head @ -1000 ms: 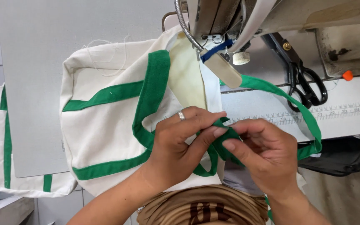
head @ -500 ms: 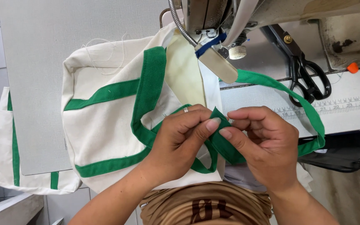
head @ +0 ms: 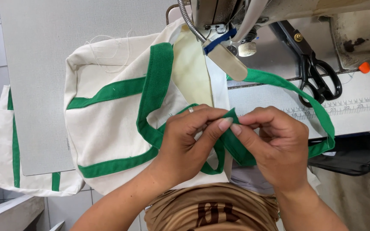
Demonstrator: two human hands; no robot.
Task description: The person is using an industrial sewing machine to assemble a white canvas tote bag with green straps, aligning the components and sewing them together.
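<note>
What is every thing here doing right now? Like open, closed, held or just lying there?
Left hand: pinching the green strap.
Right hand: pinching the same strap, fingertips meeting the left's.
Green strap: held folded at the fingertips, looping loose to the right.
Cream bag with green trim: lying crumpled on the table.
Scissors: closed, untouched.
Second cream bag: hanging off the table edge.

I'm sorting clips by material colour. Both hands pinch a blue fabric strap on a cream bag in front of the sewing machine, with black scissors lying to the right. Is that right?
Not quite: the strap is green, not blue, as the head view shows. The left hand and right hand do pinch it together over the cream bag in front of the sewing machine, and black scissors lie to the right.
</note>
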